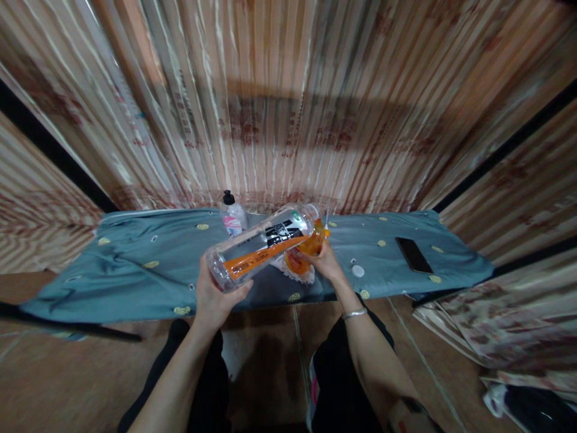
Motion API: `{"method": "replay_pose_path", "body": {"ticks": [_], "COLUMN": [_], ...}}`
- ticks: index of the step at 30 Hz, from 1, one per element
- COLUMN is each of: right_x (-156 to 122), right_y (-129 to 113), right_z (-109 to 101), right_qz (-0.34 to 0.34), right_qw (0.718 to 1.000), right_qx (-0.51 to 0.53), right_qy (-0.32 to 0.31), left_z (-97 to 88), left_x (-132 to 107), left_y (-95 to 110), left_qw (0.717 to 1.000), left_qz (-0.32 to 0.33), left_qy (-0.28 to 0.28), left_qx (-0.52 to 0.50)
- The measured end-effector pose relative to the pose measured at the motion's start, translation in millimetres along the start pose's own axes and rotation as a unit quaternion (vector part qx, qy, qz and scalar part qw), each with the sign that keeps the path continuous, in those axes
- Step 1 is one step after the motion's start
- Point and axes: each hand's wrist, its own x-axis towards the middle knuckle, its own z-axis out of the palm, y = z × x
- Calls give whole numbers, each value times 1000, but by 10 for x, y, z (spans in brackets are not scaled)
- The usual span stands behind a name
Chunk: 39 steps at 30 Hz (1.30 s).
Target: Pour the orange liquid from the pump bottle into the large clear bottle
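Note:
My left hand (216, 294) grips the base of a large clear plastic bottle (261, 243) with a black label. The bottle lies tilted, with orange liquid along its lower side and its neck pointing right. My right hand (322, 258) is closed around a small clear container (311, 246) holding orange liquid, right under the bottle's mouth. Below it a white cloth (297, 273) lies on the blue-grey sheet (135, 270). A small white cap (357, 270) rests on the sheet to the right of my right hand.
A small pump bottle (232, 215) with a black top and pink label stands at the back. A black phone (413, 254) lies on the sheet's right side. Striped curtains hang behind. Patterned fabric (487, 325) is piled on the floor at right.

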Motion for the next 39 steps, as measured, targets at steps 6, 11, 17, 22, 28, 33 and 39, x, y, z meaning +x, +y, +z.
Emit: {"method": "replay_pose_path", "body": {"ticks": [6, 11, 17, 22, 28, 33, 39], "right_x": [-5, -16, -18, -9, -7, -13, -13], "right_y": [-9, -18, -22, -33, -37, -45, -61], "right_z": [4, 8, 9, 17, 19, 21, 15], "right_qz": [-4, 7, 6, 3, 1, 13, 5], "right_qw": [1000, 999, 1000, 999, 1000, 1000, 1000], "right_qx": [17, 30, 28, 33, 17, 12, 12], "right_qy": [-12, -11, -13, -9, -2, 1, -4], "left_z": [-5, -1, 3, 14, 29, 24, 21], "left_x": [-1, 1, -6, -5, 9, 8, 8], "left_y": [3, 3, -3, 1, 8, 27, 44], "left_qw": [1000, 1000, 1000, 1000, 1000, 1000, 1000], "left_qz": [-17, -8, 1, -8, -2, 4, -5], "left_qy": [-9, -9, -3, -3, -2, -2, -3], "left_qx": [-2, 2, -4, -14, -16, -15, -5]}}
